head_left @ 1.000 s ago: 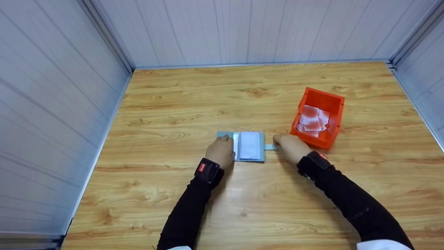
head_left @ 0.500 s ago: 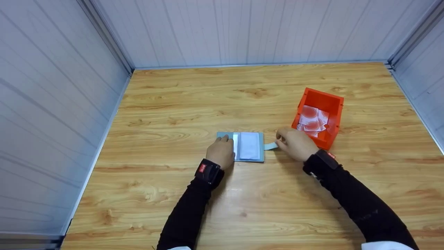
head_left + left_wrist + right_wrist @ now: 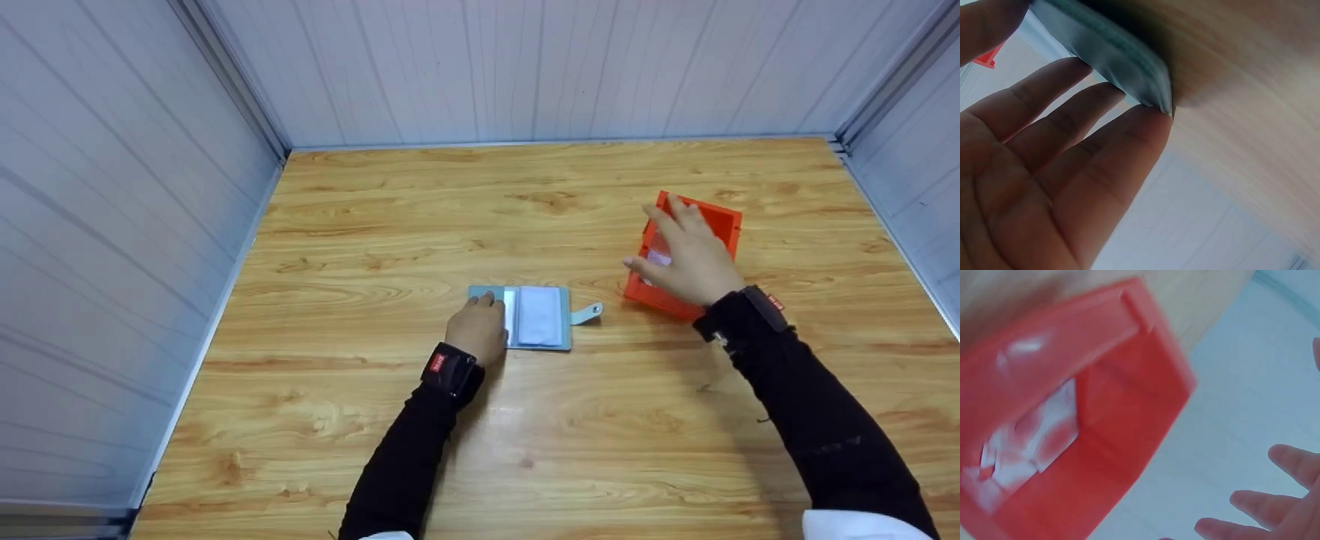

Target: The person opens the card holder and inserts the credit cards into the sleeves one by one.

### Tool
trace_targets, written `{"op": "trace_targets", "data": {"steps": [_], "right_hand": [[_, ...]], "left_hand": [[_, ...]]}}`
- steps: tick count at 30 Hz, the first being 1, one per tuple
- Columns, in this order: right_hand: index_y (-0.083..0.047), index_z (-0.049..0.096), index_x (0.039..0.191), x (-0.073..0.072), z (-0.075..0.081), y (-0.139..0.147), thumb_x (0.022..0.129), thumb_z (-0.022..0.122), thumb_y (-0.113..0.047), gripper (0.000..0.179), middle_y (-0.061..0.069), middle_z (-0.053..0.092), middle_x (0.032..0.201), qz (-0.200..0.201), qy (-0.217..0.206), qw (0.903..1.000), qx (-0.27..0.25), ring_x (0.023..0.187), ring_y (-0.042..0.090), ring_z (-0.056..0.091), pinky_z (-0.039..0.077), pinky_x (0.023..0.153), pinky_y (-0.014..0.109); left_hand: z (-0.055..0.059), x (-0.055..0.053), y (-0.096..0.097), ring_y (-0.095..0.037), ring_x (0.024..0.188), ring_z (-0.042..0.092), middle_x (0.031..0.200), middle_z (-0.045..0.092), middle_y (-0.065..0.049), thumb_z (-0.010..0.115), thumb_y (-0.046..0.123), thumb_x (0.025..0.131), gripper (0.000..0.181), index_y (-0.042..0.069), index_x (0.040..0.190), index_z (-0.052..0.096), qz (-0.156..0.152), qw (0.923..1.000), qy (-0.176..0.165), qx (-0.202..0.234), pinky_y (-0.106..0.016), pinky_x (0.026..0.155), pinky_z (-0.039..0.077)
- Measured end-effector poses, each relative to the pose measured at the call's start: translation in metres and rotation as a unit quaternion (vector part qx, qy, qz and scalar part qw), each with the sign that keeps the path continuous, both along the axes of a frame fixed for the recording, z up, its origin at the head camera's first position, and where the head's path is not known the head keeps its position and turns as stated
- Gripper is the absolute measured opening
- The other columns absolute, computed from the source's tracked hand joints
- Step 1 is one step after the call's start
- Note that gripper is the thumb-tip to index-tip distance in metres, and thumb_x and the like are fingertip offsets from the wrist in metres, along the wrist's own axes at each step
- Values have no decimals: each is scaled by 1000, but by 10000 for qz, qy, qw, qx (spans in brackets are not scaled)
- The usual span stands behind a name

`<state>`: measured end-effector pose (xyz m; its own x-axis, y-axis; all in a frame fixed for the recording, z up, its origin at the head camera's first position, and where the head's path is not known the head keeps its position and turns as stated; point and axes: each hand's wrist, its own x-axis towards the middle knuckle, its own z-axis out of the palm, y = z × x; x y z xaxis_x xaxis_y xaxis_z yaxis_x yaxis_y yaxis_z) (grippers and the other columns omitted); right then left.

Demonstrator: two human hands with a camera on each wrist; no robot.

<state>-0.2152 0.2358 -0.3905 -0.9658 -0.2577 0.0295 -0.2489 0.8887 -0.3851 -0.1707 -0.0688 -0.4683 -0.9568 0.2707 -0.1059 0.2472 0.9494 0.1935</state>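
A small light-blue card holder (image 3: 566, 319) lies opened flat on the table, a clear-and-white sleeve (image 3: 538, 315) on its right half. Its snap strap (image 3: 587, 313) sticks out to the right with nobody touching it. My left hand (image 3: 478, 326) rests on the left cover, hiding much of it; in the left wrist view its fairly straight fingers (image 3: 1109, 152) touch the holder's edge. Above the red bin (image 3: 671, 304) my right hand (image 3: 694, 259) is spread and holds nothing. Pink-and-white paper pieces (image 3: 1044, 433) lie inside the bin, mostly covered by that hand in the head view.
The wood-grain table (image 3: 375, 225) is bounded by a pale panel wall (image 3: 525, 67) at the back, with similar walls at left and right. The bin stands to the right of the card holder, a short gap from the strap.
My right hand has let go of the strap, moved up and right over the bin, and spread its fingers. The left hand stays on the card holder.
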Motion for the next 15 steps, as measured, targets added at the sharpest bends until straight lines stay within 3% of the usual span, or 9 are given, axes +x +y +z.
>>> {"op": "trace_targets", "data": {"steps": [3, 10, 12, 15], "right_hand": [[-17, 16, 158, -8, 4, 10, 89, 57, -63, 93, 20, -6, 164, -142, -212, 9997, -58, 147, 53, -2, 8, 112, 73], [-25, -1, 159, -35, 9, 32, 85, 56, -69, 103, 17, -24, 160, -538, -798, 9952, 186, 143, 55, -15, 9, 103, 81], [-22, 1, 159, -41, 9, 36, 86, 57, -67, 102, 24, -19, 160, -612, -906, 9936, 274, 143, 58, -10, 10, 104, 80], [-11, 12, 158, -48, 7, 41, 87, 58, -63, 99, 36, 2, 158, -639, -993, 9919, 473, 141, 60, 10, 18, 107, 76]], "left_hand": [[0, 0, 0, -37, 126, 56, 140, 55, -19, 65, 22, 91, 42, 0, 128, 62, 10, 10000, 55, -7, -45, 102, 50], [1, 0, -1, -37, 125, 57, 139, 56, -19, 64, 21, 92, 41, -1, 127, 62, -53, 10000, 44, -4, -45, 102, 50], [0, 0, -1, -37, 125, 57, 140, 56, -19, 63, 21, 92, 40, -1, 126, 62, -58, 10000, 19, 16, -45, 101, 50], [1, 0, -1, -36, 125, 57, 140, 55, -19, 63, 21, 92, 40, -1, 127, 62, -56, 10000, -13, 20, -45, 101, 50]]}}
